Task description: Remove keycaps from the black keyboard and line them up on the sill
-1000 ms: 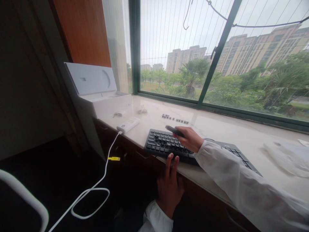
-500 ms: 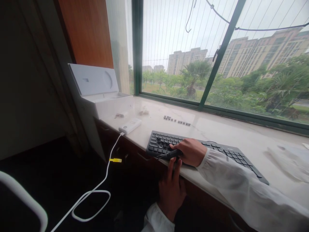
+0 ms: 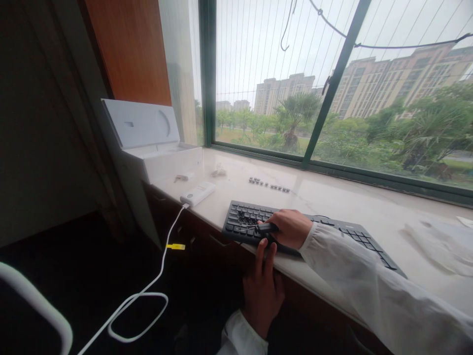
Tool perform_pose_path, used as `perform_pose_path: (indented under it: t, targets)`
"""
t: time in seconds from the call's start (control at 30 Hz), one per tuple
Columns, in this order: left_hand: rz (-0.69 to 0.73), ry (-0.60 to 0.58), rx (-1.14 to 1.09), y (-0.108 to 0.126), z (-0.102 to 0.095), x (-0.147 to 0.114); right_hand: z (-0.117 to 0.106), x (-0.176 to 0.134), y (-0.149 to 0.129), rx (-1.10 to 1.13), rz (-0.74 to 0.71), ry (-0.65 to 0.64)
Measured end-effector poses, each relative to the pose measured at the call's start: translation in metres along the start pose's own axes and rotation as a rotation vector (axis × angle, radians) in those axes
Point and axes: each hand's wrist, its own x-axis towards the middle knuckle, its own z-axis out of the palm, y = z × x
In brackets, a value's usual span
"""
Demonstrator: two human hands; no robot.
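Observation:
A black keyboard (image 3: 364, 241) lies along the front of the pale marble-look sill. Several keys are off its left part, leaving dark gaps. My right hand (image 3: 293, 228) is closed around the black handle of a wire keycap puller (image 3: 266, 228), whose thin metal wires point left over the left-hand keys. Whether the wires grip a key cannot be made out. At the keyboard's front edge, my left hand (image 3: 263, 291) has its fingers stretched upward, fingertips by the edge just below the puller. Loose keycaps (image 3: 280, 188) sit in short rows behind the keyboard.
An open white box (image 3: 162, 160) stands at the sill's left end. Near it are a white power bank (image 3: 198, 194) with a white cable (image 3: 162, 261) hanging down, and small clutter. A crumpled clear plastic bag (image 3: 443, 244) lies at the right. The window (image 3: 258, 155) runs behind.
My right hand has turned and lifted the puller slightly; its wires moved from the keyboard's front edge up over the keys. My left hand stays nearly still.

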Motion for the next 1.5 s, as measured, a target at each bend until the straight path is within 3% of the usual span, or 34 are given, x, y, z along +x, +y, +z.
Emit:
perform_pose_path:
  t: [0.33, 0.97, 1.33, 1.5]
  targets:
    - [0.012, 0.016, -0.023, 0.000, -0.001, 0.002, 0.003, 0.010, 0.012, 0.032, 0.068, 0.097]
    - [0.004, 0.011, -0.021, -0.001, 0.002, 0.003, 0.004, 0.012, -0.003, 0.021, 0.125, 0.097]
    - [0.008, 0.020, -0.035, -0.003, 0.004, 0.002, 0.005, 0.009, -0.004, -0.136, -0.080, 0.149]
    - [0.022, 0.028, -0.016, -0.004, 0.004, 0.003, 0.007, 0.009, -0.003, -0.134, -0.084, 0.146]
